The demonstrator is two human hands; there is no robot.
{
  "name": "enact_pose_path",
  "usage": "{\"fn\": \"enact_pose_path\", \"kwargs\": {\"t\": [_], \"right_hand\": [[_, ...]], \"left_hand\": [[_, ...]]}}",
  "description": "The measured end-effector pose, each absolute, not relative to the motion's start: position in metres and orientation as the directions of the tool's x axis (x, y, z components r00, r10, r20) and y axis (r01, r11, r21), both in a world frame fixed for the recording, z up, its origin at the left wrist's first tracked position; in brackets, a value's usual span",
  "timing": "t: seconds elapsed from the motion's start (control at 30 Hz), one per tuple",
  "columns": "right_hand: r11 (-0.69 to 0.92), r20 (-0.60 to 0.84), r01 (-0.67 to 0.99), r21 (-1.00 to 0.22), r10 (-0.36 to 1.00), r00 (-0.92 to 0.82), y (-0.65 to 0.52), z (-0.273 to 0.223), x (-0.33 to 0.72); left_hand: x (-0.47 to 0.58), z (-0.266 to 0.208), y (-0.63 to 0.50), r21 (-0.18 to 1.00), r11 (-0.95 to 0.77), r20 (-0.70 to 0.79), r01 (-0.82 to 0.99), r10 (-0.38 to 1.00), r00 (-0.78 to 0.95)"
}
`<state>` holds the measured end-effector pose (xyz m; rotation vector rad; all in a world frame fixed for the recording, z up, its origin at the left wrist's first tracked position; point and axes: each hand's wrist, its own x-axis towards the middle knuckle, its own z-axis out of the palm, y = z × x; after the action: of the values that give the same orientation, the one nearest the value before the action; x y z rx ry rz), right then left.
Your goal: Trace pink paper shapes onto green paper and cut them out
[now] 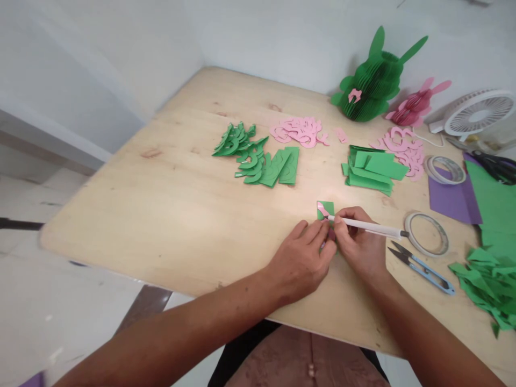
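Note:
My right hand point(360, 242) grips a white pen point(373, 228), its tip resting at a pink paper cut-out point(323, 209). The cut-out lies on a small green paper piece point(329, 207), partly covered by my fingers. My left hand point(304, 260) is closed, its fingertips together and pressing the cut-out and the green paper down on the table. To the right of my right hand lie thread snips point(423, 270) with blue handles and a roll of tape point(426, 234).
Beyond my hands lie green cut shapes point(237, 145), pink cut shapes point(300, 131) and green paper strips point(373, 169). Honeycomb paper rabbits, green point(373, 80) and pink point(417, 105), stand by a white fan point(478, 113). Green scraps point(492, 287), purple paper point(451, 199) and black-handled scissors point(494, 165) lie at right.

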<state>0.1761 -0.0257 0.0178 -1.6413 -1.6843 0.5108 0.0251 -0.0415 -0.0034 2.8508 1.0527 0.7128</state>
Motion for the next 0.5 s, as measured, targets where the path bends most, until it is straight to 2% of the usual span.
{"fn": "enact_pose_path", "kwargs": {"t": [0.5], "right_hand": [[0.11, 0.214, 0.68, -0.725, 0.974, 0.07, -0.026, 0.0162, 0.1757]], "left_hand": [[0.0254, -0.0033, -0.043, 0.148, -0.773, 0.434, 0.616, 0.611, 0.662]]}}
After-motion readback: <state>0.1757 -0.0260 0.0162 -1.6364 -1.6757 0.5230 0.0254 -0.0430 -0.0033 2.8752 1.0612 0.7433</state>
